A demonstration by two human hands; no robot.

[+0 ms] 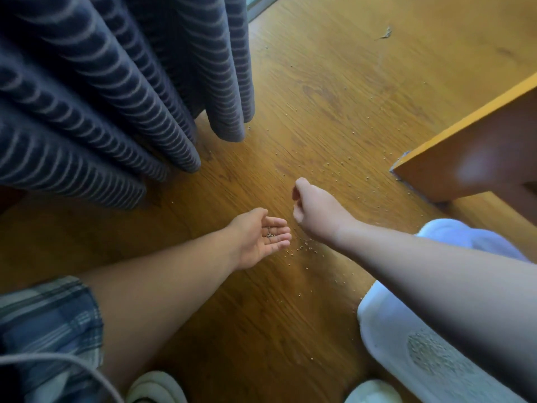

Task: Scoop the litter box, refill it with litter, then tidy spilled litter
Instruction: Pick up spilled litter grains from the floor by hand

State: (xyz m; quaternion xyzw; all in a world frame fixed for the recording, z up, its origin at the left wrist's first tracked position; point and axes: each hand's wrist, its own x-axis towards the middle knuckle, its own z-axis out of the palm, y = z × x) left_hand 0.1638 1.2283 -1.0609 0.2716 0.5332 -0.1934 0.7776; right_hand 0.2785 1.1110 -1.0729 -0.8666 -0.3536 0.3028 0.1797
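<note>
Litter granules (305, 249) lie scattered on the wooden floor (334, 97), mostly just beyond the fingertips of both hands. The left hand (261, 238) is released, palm up, with a few more granules resting in its palm. The right hand (315, 212), just beside it, has its fingers curled downward; whether they pinch anything is hidden. The litter box (386, 338) sits under the right forearm, partly covered and cut off.

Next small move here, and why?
Probably lower the right hand to the litter cluster on the floor beside the left hand and pinch more up: that open palm carries only a few grains, and many lie scattered.
</note>
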